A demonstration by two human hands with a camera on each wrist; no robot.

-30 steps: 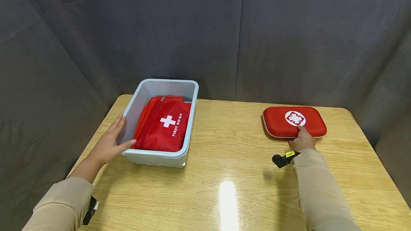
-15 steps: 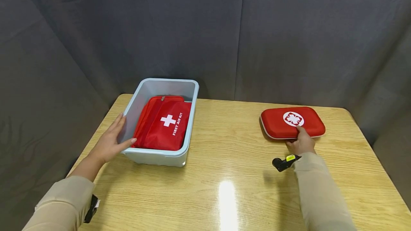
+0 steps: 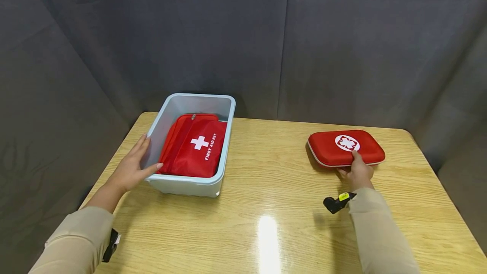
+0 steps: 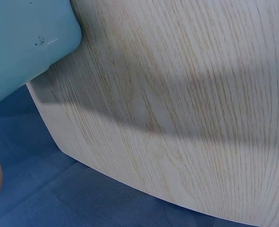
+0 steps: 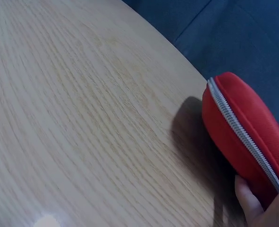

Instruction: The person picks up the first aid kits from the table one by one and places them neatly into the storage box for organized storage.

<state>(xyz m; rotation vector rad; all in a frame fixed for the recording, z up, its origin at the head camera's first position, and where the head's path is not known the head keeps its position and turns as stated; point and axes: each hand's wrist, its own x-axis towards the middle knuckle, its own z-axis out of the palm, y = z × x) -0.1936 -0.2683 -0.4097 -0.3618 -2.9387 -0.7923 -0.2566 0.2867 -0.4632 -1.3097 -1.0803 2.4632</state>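
Observation:
My right hand (image 3: 359,173) grips the near edge of a red zippered first aid case (image 3: 327,149), thumb on top and fingers underneath. The case bears a white round emblem and tilts slightly. In the right wrist view a shadow shows under the case (image 5: 252,113) beside its silver zipper. My left hand (image 3: 131,168) rests against the left near corner of a pale blue plastic bin (image 3: 182,186), its fingers extended along the side and its thumb at the front rim. Inside the bin lies a red first aid pouch (image 3: 190,162) with a white cross.
Both the bin and the case are on a light wooden table (image 3: 266,172). A dark grey curtain (image 3: 258,45) hangs behind it and along the sides. The bin stands near the table's back left corner.
The right hand has lifted the case a little off the table and drawn it slightly left and nearer. My left hand stays at the bin.

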